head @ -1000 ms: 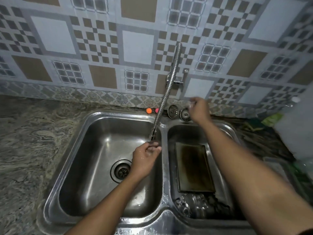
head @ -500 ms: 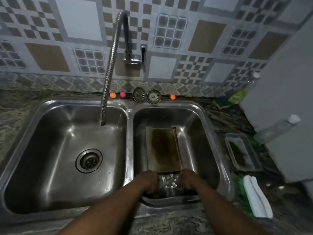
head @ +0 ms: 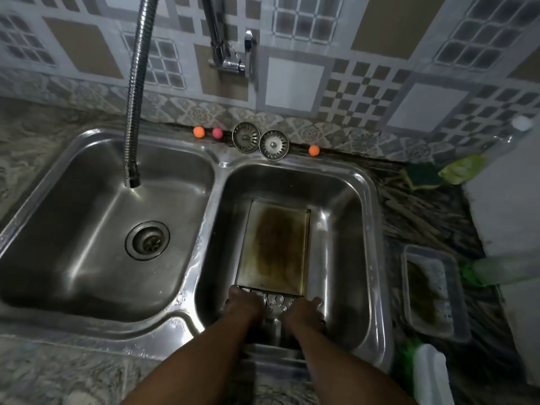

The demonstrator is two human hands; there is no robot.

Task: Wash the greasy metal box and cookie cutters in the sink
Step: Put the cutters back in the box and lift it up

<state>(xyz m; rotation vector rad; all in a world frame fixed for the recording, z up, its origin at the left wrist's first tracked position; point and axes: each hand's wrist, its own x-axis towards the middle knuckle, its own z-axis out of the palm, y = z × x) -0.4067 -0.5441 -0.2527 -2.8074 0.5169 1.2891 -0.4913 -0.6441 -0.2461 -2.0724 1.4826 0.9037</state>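
Note:
The greasy metal box (head: 274,247) lies open in the right basin (head: 377,229), its brown-stained panel facing up. Shiny cookie cutters (head: 276,305) sit in its near part, mostly hidden between my hands. My left hand (head: 244,305) grips the left side of that near part. On the right side my right hand (head: 306,312) does the same, thumb out. My fingertips are hidden below the hands.
The flexible faucet hose (head: 137,112) hangs over the left basin with its drain (head: 147,240); no water runs. Two strainer plugs (head: 246,137) and small coloured balls (head: 198,132) line the back ledge. A stained plastic tray (head: 429,290), bottle (head: 502,267) and white scrubber (head: 429,372) sit right.
My left hand left the faucet nozzle and my right hand left the back ledge. Both came down into the near end of the right basin, at the box. My view shifted right and closer.

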